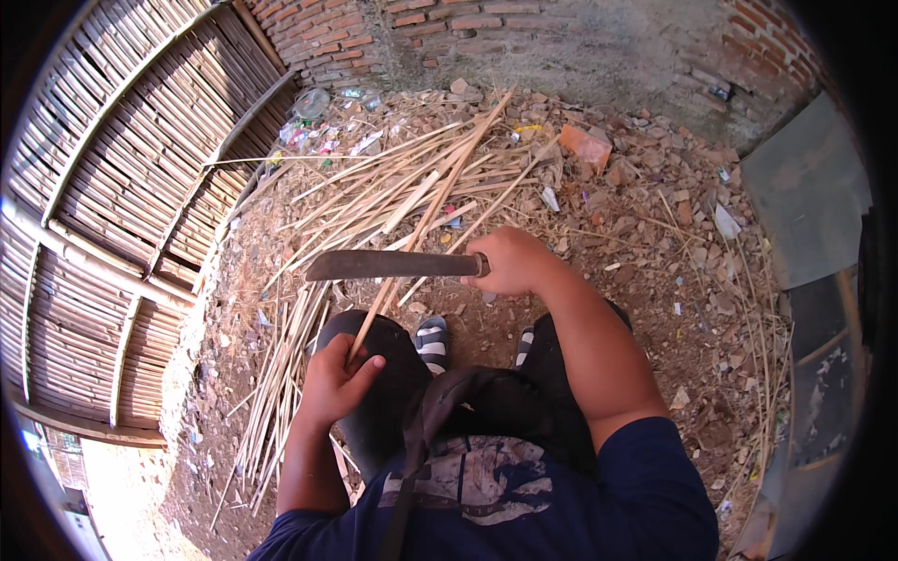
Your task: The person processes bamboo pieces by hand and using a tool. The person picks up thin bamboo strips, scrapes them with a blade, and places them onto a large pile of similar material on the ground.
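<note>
My right hand (513, 262) is closed round the handle of a machete (388, 266), whose dark, worn blade points left and lies level. In my left hand (339, 381) is the near end of a long bamboo strip (377, 309), gripped by my knee between thumb and fingers. The strip slants away up to the right and passes under the blade; whether blade and strip touch I cannot tell. Beyond it, a heap of pale split bamboo strips (410, 203) covers the ground. A second bundle of thin strips (273, 411) lies left of my left forearm.
A slatted bamboo panel (122, 159) stands on the left, and a brick wall (561, 51) closes off the back. Rubble and litter cover the ground, with an orange brick piece (586, 147) near the wall. Grey sheets (804, 192) lean at the right.
</note>
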A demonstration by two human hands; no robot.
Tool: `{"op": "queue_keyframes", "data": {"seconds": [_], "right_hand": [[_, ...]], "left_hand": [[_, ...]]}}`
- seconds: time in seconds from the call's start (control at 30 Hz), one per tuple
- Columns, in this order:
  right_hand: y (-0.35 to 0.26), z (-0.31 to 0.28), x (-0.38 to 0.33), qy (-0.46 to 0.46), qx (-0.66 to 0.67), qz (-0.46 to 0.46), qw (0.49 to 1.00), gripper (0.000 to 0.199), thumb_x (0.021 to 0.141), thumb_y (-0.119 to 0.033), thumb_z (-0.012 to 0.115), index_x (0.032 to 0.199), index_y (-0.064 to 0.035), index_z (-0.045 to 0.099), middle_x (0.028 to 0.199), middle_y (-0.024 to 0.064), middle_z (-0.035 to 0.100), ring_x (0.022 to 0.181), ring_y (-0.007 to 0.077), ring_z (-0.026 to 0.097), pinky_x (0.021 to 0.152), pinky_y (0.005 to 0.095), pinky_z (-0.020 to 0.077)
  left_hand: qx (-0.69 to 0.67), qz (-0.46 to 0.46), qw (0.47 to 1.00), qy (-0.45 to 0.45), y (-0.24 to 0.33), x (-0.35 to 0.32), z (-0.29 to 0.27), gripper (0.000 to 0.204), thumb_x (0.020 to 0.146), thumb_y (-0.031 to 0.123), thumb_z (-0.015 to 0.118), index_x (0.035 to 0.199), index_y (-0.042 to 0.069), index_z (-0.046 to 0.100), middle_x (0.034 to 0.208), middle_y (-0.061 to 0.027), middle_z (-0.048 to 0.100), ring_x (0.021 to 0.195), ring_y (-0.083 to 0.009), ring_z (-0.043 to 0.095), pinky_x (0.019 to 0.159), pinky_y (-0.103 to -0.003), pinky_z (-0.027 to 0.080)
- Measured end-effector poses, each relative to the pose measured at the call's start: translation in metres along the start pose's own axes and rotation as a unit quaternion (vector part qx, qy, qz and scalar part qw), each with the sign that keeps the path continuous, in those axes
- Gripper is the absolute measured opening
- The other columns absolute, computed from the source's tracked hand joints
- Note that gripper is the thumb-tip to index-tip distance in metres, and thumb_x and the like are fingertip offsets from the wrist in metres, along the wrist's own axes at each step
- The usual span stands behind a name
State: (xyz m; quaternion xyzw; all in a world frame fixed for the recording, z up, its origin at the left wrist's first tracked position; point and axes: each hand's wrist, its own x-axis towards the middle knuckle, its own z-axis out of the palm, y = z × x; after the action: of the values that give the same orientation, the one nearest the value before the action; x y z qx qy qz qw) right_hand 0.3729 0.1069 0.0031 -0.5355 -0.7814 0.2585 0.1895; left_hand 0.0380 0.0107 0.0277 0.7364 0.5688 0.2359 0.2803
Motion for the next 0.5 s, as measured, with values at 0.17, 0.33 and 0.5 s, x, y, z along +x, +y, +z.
{"op": "queue_keyframes", "data": {"seconds": [0.17,0.33,0.5], "right_hand": [[0.043,-0.021,-0.001,0.090,0.137,0.063,0.984,0.037,0.080,-0.038,0.081,0.095,-0.0058,0.074,0.079,0.0103,0.070,0.075,0.0238,0.067,0.073,0.0375,0.0518],[0.021,-0.015,-0.005,0.113,0.026,0.009,0.993,0.032,0.079,-0.036,0.080,0.095,-0.0086,0.075,0.081,0.0138,0.071,0.078,0.0323,0.070,0.074,0.0426,0.0545],[-0.015,-0.011,-0.012,-0.011,-0.074,-0.043,0.996,0.028,0.077,-0.034,0.082,0.094,-0.0117,0.075,0.081,0.0132,0.072,0.082,0.0323,0.071,0.073,0.0423,0.0534]], "left_hand": [[-0.076,-0.038,0.996,-0.035,-0.010,-0.015,-0.003,0.030,0.089,0.024,0.080,0.089,0.005,0.056,0.062,0.0051,0.045,0.057,-0.0057,0.040,0.052,-0.026,0.033],[-0.200,-0.081,0.967,-0.135,-0.004,-0.017,-0.002,0.028,0.093,0.021,0.077,0.092,0.008,0.052,0.069,0.0096,0.043,0.061,-0.0014,0.037,0.053,-0.022,0.030],[-0.234,-0.097,0.948,-0.191,0.001,-0.019,-0.003,0.029,0.093,0.023,0.078,0.093,0.009,0.052,0.073,0.0093,0.044,0.064,-0.0011,0.038,0.054,-0.021,0.030]]}}
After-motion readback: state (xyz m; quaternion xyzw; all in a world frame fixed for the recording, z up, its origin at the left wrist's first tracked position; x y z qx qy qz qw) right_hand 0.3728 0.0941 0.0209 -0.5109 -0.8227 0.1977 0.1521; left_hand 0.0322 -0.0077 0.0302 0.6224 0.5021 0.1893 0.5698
